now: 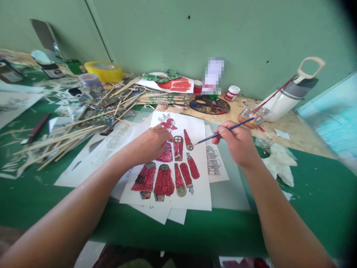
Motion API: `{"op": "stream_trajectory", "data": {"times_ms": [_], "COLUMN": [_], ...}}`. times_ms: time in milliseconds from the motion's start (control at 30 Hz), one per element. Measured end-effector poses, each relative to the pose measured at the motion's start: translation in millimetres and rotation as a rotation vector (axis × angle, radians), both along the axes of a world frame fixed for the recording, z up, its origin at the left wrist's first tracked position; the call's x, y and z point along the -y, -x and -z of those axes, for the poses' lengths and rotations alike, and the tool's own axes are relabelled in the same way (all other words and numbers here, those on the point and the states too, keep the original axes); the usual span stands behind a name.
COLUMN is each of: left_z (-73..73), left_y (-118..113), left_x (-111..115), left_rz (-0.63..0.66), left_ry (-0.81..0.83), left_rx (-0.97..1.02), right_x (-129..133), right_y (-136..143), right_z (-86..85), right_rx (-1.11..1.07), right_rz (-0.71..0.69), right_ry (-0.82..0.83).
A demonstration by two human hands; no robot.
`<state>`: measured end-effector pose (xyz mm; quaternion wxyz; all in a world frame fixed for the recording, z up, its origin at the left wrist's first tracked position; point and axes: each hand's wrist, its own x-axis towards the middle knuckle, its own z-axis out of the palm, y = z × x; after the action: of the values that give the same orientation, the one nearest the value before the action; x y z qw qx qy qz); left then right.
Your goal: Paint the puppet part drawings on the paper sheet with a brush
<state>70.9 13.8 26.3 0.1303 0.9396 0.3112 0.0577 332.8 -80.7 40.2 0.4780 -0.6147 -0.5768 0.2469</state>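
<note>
The right hand (242,143) has its fingers clamped on the handle of a blue paintbrush (223,131), a pen-like grip that seems chosen for fine control. The bristles reach left of those fingers to the rounded end of a narrow red shape (187,138); whether they touch cannot be told.

The printed sheet (202,191) lies under the left hand (149,147) and extends toward the person from its fingers, which are curled close together over it, probably to stop it sliding. Whether they pinch anything is hidden.

Beyond the right fingers, a paint palette (195,108) and a clear cup (259,122) sit near, presumably for easy dipping. Thin wooden sticks (80,140) lie left of the left fingers on the green tabletop (320,193), apart from the sheet.
</note>
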Motion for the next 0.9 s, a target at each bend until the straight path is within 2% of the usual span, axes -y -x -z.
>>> {"op": "stream_trajectory", "data": {"times_ms": [900], "left_z": [-3.1], "left_y": [-0.6], "left_x": [3.4], "left_rz": [-0.017], "left_ry": [0.008], "left_rx": [-0.002], "right_x": [-2.0], "right_y": [-1.2], "right_z": [7.4], "right_rx": [0.011], "right_rz": [-0.007], "right_ry": [0.015]}}
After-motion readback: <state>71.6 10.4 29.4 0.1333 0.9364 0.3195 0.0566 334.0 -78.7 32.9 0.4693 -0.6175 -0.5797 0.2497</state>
